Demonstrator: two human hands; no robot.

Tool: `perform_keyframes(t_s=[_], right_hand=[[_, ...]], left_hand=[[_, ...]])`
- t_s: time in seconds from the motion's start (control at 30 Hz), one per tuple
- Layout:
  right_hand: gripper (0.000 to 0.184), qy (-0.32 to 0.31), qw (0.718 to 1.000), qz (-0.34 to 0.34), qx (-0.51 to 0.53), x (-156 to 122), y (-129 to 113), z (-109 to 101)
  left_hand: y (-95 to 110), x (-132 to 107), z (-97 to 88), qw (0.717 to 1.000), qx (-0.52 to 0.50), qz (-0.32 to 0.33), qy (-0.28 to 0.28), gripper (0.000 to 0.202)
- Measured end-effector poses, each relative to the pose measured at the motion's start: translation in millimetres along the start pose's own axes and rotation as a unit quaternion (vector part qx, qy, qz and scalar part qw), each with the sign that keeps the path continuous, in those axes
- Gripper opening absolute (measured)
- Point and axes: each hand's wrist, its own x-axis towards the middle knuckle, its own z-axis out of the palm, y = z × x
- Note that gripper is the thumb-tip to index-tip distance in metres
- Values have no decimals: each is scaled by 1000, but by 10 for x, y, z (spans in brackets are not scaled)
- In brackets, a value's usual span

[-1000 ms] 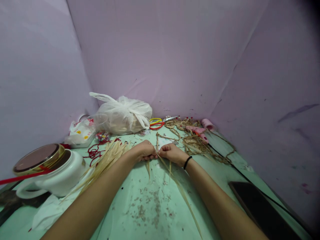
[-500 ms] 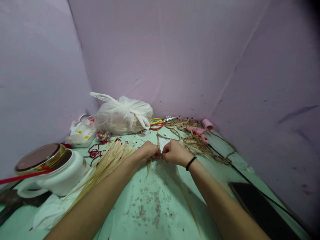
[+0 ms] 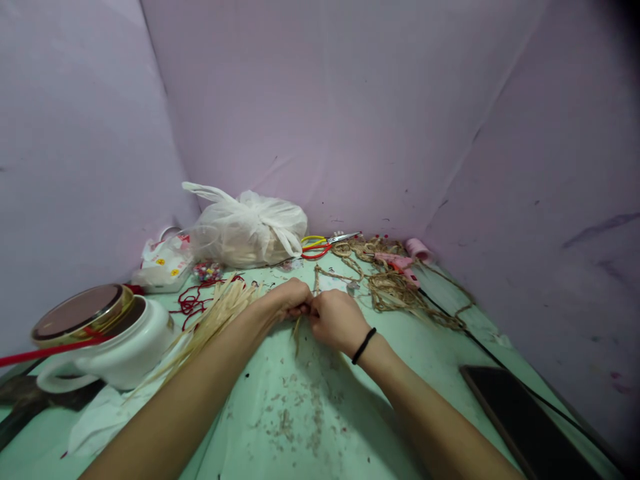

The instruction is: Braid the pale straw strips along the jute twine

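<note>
My left hand (image 3: 294, 299) is closed in a pinch at the middle of the table. From beneath it a short tip of pale straw strands (image 3: 297, 333) sticks out. My right hand (image 3: 337, 320), with a black band on its wrist, is closed and presses against the left fingertips. The fingers hide most of the straw between them. A thin braided cord (image 3: 317, 275) rises just behind the hands. To the left of my left hand lies a loose bundle of straw strands (image 3: 223, 313), partly under the forearm.
Scissors (image 3: 320, 247), a tied plastic bag (image 3: 250, 230), tangled jute twine (image 3: 395, 290), a pink glue gun (image 3: 400, 261) and a pink thread spool (image 3: 418, 250) lie along the back. A white teapot (image 3: 125, 347) stands left, red yarn (image 3: 190, 303) behind it. A dark phone (image 3: 520, 420) lies right.
My right hand has moved left and slightly down, turning until it meets my left hand. The long strand that trailed below it no longer shows. The view has shifted slightly.
</note>
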Motion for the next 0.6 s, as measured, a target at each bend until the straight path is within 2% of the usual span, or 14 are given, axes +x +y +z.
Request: perform_keyframes(t_s=[0.1, 0.17, 0.2, 0.27, 0.33, 0.4, 0.43, 0.5, 0.6], right_hand=[[10, -6, 999, -5, 43, 37, 86, -11], [10, -25, 992, 8, 124, 81, 201, -64], [16, -38, 981, 25, 188, 105, 266, -96], [21, -15, 932, 124, 340, 147, 381, -145], [16, -17, 855, 216, 471, 173, 441, -149], [12, -76, 784, 242, 566, 179, 436, -102], [12, -115, 758, 235, 597, 178, 416, -66], [14, -156, 731, 223, 626, 175, 363, 9], [17, -149, 728, 234, 627, 175, 307, 82]], left_hand=[[-17, -3, -50, 999, -1, 22, -31, 17], [-46, 17, -85, 997, -27, 48, -56, 19], [-62, 31, -99, 995, -43, 59, -72, 20], [-91, 59, -114, 989, -68, 76, -105, 19], [-112, 79, -116, 985, -73, 83, -129, 17], [-125, 91, -109, 984, -77, 94, -133, 17], [-128, 93, -106, 983, -79, 99, -132, 17], [-131, 93, -99, 983, -78, 107, -130, 15], [-130, 86, -91, 982, -72, 114, -130, 10]])
